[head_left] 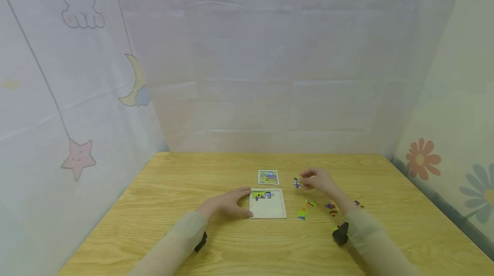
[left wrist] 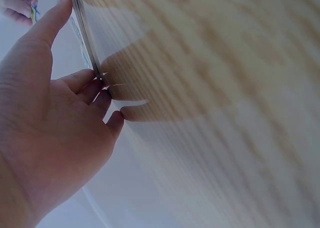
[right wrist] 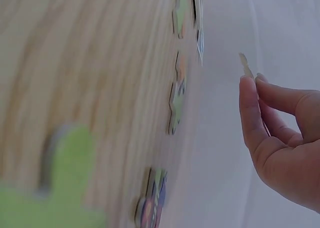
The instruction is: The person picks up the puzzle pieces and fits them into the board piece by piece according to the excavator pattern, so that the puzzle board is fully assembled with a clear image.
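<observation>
A white square tray [head_left: 270,207] lies on the table with a few joined puzzle pieces [head_left: 263,195] along its top edge. The left hand [head_left: 230,203] rests at the tray's left side, thumb and fingers spread against its edge; the left wrist view shows this hand [left wrist: 65,102] touching the rim. Above the table, right of the tray, the right hand [head_left: 317,180] pinches a puzzle piece [head_left: 296,182]. In the right wrist view the same hand [right wrist: 285,123] holds the thin piece [right wrist: 244,62] edge-on between thumb and fingers.
A small picture card [head_left: 268,177] lies behind the tray. Several loose pieces are scattered right of the tray, among them green and orange ones [head_left: 302,213], dark ones [head_left: 330,208] and a small one [head_left: 359,204] farther right. Light cloth walls surround the wooden table [head_left: 154,207].
</observation>
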### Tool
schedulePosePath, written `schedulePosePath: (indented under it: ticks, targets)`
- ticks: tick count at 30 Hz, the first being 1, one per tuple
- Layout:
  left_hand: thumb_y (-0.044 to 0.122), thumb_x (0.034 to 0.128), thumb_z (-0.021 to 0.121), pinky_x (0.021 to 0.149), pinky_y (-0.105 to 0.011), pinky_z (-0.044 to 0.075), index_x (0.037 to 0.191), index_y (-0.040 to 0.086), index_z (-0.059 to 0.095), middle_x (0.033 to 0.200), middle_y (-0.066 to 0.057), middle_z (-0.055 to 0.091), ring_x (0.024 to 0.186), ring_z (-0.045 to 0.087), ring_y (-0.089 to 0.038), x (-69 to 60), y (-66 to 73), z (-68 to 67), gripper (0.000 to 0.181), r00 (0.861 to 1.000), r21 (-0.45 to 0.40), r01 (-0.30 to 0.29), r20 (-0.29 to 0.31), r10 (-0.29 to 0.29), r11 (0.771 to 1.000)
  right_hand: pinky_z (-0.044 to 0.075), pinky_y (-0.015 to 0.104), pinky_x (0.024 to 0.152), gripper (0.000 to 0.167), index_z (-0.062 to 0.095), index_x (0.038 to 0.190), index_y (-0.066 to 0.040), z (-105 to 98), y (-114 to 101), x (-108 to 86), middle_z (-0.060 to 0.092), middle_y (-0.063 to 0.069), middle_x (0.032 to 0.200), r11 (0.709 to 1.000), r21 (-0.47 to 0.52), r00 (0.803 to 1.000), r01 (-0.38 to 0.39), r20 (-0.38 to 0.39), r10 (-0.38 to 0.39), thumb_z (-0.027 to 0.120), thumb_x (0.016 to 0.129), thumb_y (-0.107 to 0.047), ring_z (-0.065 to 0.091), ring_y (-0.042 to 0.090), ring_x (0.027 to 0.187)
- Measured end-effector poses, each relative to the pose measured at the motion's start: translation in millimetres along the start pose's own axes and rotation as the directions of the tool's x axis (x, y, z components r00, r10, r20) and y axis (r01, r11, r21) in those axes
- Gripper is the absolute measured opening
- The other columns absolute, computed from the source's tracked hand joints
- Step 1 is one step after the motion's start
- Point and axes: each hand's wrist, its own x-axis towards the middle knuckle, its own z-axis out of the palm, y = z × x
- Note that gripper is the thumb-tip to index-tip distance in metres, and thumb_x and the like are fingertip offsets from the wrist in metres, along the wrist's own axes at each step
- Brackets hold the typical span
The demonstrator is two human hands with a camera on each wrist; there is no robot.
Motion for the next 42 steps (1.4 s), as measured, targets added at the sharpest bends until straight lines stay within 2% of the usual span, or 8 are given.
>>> schedulePosePath:
  ticks: [5, 14, 23, 29, 35, 42]
  targets:
    - [0.049, 0.0833, 0.065, 0.115, -0.047, 0.023, 0.148, 0.008, 0.027, 0.156, -0.009, 0.022, 0.142, 0.022, -0.029, 0.8, -0.6, -0.5, 0.085, 1.000, 0.001, 0.000, 0.000, 0.000, 1.000, 0.057, 0.042, 0.077, 0.038, 0.056, 0.117, 0.012, 7, -4, 4.3, 0.065, 0.020, 0.102, 1.000, 0.022, 0.999, 0.018, 0.041, -0.019, 0.064, 0.089, -0.012, 0.068, 0.027, 0.081]
    - [0.049, 0.0829, 0.065, 0.115, -0.047, 0.023, 0.148, 0.009, 0.027, 0.155, -0.009, 0.023, 0.142, 0.022, -0.029, 0.3, -0.3, -1.0, 0.086, 1.000, -0.005, 0.001, -0.004, -0.001, 1.000, 0.058, 0.041, 0.075, 0.030, 0.060, 0.113, 0.009, 21, -14, 7.3, 0.068, 0.020, 0.095, 0.998, 0.035, 0.993, 0.042, 0.106, -0.046, 0.062, 0.090, -0.010, 0.068, 0.032, 0.082]
    - [0.050, 0.0834, 0.065, 0.115, -0.047, 0.023, 0.148, 0.009, 0.027, 0.156, -0.008, 0.022, 0.143, 0.022, -0.029, -0.8, 1.2, -2.1, 0.085, 1.000, 0.000, 0.004, 0.001, -0.004, 1.000, 0.058, 0.044, 0.073, 0.033, 0.057, 0.113, 0.015, 36, -21, 8.9, 0.068, 0.022, 0.093, 0.997, 0.060, 0.988, 0.047, 0.142, -0.055, 0.062, 0.089, -0.007, 0.066, 0.040, 0.083]
    - [0.048, 0.0837, 0.065, 0.116, -0.047, 0.022, 0.148, 0.009, 0.027, 0.156, -0.009, 0.023, 0.143, 0.022, -0.029, -2.8, 3.1, -1.8, 0.084, 1.000, -0.004, 0.001, 0.004, -0.001, 1.000, 0.058, 0.042, 0.072, 0.031, 0.057, 0.111, 0.014, 44, -20, 11.4, 0.066, 0.020, 0.091, 0.998, 0.058, 0.984, 0.023, 0.175, -0.033, 0.063, 0.089, -0.007, 0.067, 0.035, 0.081]
    - [0.045, 0.0843, 0.065, 0.116, -0.047, 0.022, 0.148, 0.008, 0.027, 0.155, -0.009, 0.022, 0.143, 0.022, -0.029, -3.9, 4.2, -2.3, 0.084, 1.000, -0.012, -0.003, 0.005, 0.003, 1.000, 0.059, 0.040, 0.070, 0.024, 0.061, 0.106, 0.011, 50, -22, 12.6, 0.065, 0.019, 0.090, 0.999, 0.042, 0.985, -0.024, 0.172, 0.017, 0.063, 0.088, -0.005, 0.068, 0.025, 0.073]
    - [0.044, 0.0847, 0.066, 0.115, -0.047, 0.022, 0.148, 0.007, 0.027, 0.155, -0.010, 0.023, 0.142, 0.022, -0.030, -5.9, 5.7, -2.8, 0.083, 1.000, -0.008, 0.001, 0.004, -0.001, 1.000, 0.059, 0.037, 0.068, 0.017, 0.063, 0.100, 0.008, 54, -24, 13.7, 0.066, 0.016, 0.085, 0.999, -0.001, 0.984, -0.053, 0.171, 0.053, 0.064, 0.087, -0.004, 0.067, 0.019, 0.069]
